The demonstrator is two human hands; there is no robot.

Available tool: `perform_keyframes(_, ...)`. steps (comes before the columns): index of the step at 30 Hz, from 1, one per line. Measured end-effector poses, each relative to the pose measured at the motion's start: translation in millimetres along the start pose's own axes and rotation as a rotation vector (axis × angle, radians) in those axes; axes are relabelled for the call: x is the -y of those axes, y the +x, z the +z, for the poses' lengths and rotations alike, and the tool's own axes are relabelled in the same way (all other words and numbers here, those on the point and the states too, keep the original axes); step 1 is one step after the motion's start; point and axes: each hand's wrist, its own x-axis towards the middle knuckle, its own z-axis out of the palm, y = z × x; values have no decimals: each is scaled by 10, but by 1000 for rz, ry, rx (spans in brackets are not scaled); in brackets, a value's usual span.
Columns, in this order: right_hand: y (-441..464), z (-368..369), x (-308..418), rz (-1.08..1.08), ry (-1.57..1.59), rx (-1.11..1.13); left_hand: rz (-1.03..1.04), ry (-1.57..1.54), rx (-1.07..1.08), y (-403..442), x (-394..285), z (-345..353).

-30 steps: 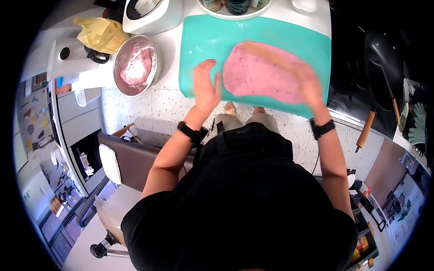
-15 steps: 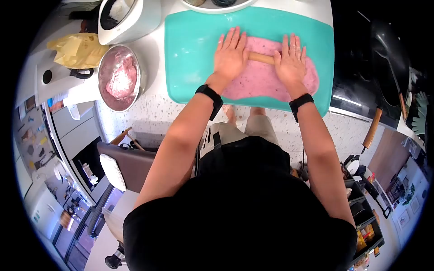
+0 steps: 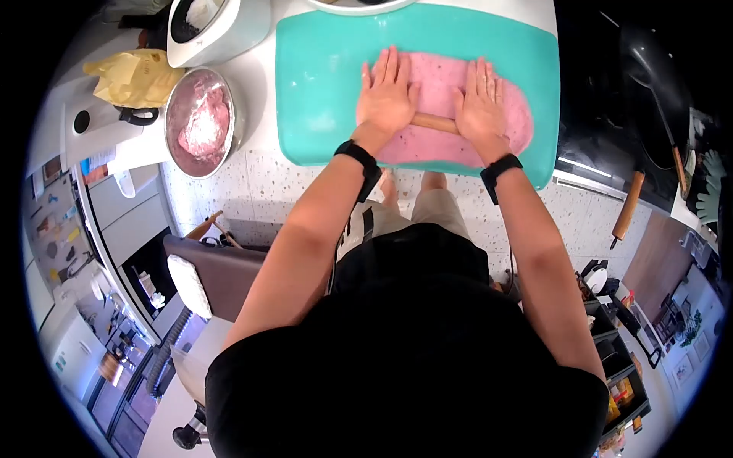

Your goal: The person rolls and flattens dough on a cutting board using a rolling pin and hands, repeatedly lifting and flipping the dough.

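Note:
A wooden rolling pin (image 3: 435, 122) lies across a flat pink sheet of dough (image 3: 439, 75) with dark specks. The dough is spread on a turquoise mat (image 3: 317, 91). My left hand (image 3: 385, 95) rests flat over the pin's left end, fingers stretched out and pointing away from me. Over the right end lies my right hand (image 3: 481, 107), palm down with its fingers extended. Only the middle of the pin shows between my hands; both ends are hidden under them.
Left of the mat, a metal bowl (image 3: 172, 145) holds more pink dough with a pale patch on top. Behind it are a yellow bag (image 3: 134, 79) and a white appliance (image 3: 229, 38). A black cooktop (image 3: 595, 114) with a pan (image 3: 649, 84) borders the right side.
My hands and the rolling pin have moved back toward my body over the dough. The hands stay flat on the pin, and the whole view has shifted slightly.

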Motion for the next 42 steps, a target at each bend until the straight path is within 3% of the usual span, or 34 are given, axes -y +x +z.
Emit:
perform_keyframes(3,-319,14,83,5,-87,40,22,113,79,-311,-65,-24)
perform_keyframes(11,-1296,-96,137,-70,19,95,113,-218,183,-1054,-168,-384)
perform_keyframes(13,-1490,-138,43,-161,19,217,146,-241,214,-1187,-126,-409)
perform_keyframes(18,-1019,-414,-266,-282,-15,156,266,-233,176,-660,-152,-602)
perform_keyframes(20,-769,-591,-333,-280,-22,98,191,-239,217,-325,-234,-572)
perform_keyframes(22,-532,-712,-365,-156,138,254,116,-245,255,-273,-389,-393)
perform_keyframes(24,-682,-448,-367,-150,111,160,96,-177,142,-421,-496,-59)
perform_keyframes(27,-608,-219,-301,-83,66,44,73,-144,218,-205,-541,46)
perform_keyframes(35,925,-11,-527,57,-35,-7,181,49,141,1356,-260,412)
perform_keyframes(38,972,-68,-625,18,52,-42,151,-21,115,1168,-285,275)
perform_keyframes(42,387,-186,-566,-7,-14,115,74,-88,135,843,-460,315)
